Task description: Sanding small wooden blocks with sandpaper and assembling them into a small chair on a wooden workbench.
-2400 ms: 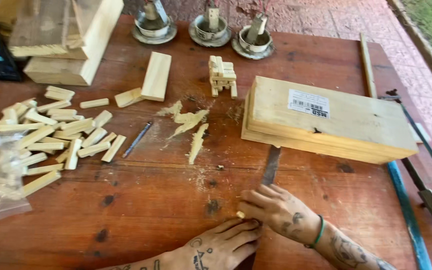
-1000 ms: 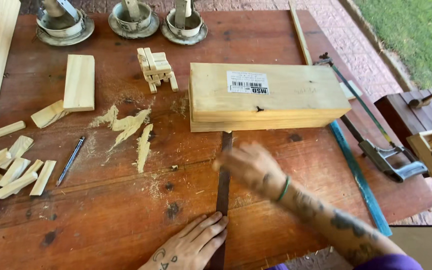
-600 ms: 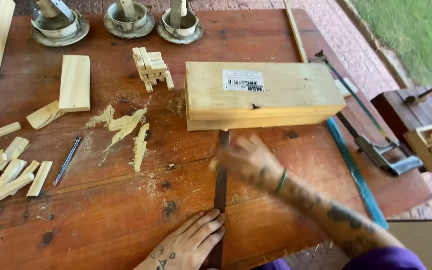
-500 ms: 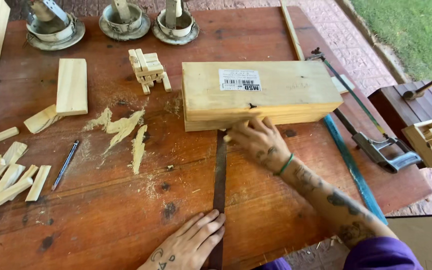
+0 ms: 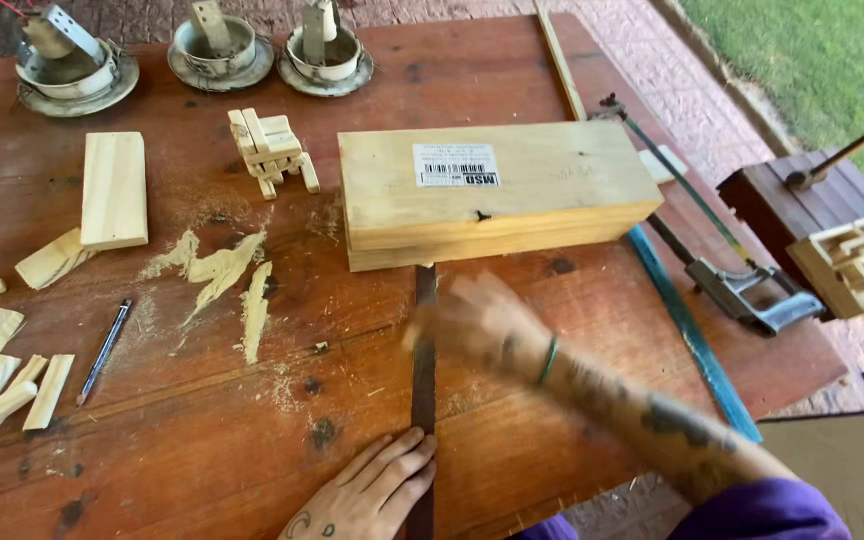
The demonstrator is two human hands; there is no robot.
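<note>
Head camera looks down on a reddish wooden counter [image 5: 202, 440] scattered with woodwork. At the far left edge sit three round metal dishes [image 5: 72, 70], each holding a small upright piece. Near the left edge lies a heap of short pale wood sticks [image 5: 2, 385], with a dark pencil [image 5: 104, 350] just beside them. A flat wooden offcut [image 5: 114, 190] rests farther back, and pale wood shavings [image 5: 220, 275] lie to its right. A small stack of crossed wooden blocks [image 5: 272, 150] stands beyond the shavings.

At the near edge, the left hand [image 5: 367, 495] lies flat, fingers spread and extended, its fingertips pressed against the left side of a long dark metal file [image 5: 423, 400]. That file runs from the near edge straight away to the large pale timber block [image 5: 492, 195], its far end touching the block's near face. The right hand [image 5: 472, 325] is blurred, over the file's middle; whether its grip is pinching or spread cannot be told. A green band circles that wrist.

Right of the block lie a blue strip [image 5: 687, 335] and a metal clamp [image 5: 742, 295]. A wooden lattice box [image 5: 857, 260] sits at the far right.
</note>
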